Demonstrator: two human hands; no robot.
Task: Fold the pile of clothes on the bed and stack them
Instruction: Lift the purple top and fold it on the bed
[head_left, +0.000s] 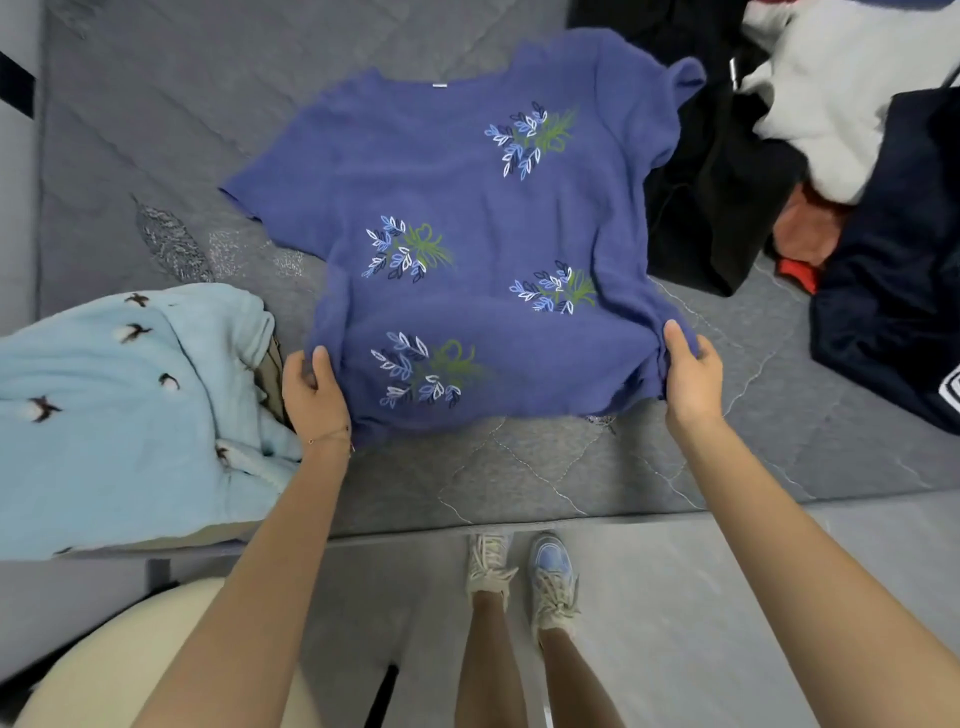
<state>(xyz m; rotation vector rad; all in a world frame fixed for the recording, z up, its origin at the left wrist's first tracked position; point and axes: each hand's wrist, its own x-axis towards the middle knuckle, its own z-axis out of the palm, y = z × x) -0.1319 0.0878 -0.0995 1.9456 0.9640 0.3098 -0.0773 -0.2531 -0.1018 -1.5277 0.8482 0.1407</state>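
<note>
A blue-purple short-sleeved top (467, 218) with embroidered flower sprigs lies spread on the grey quilted bed (182, 130), neck away from me. My left hand (311, 389) pinches its near left hem corner, thumb on top. At the near right hem corner my right hand (693, 371) grips the fabric the same way. To the left sits a folded light blue fleece garment (119, 405) with dark bird shapes. The unfolded pile (810, 156) of black, white, orange and navy clothes lies at the right.
The bed's near edge (519, 519) runs across below the top. My feet in pale sneakers (519, 577) stand on the grey floor. A cream rounded object (119, 660) is at the lower left.
</note>
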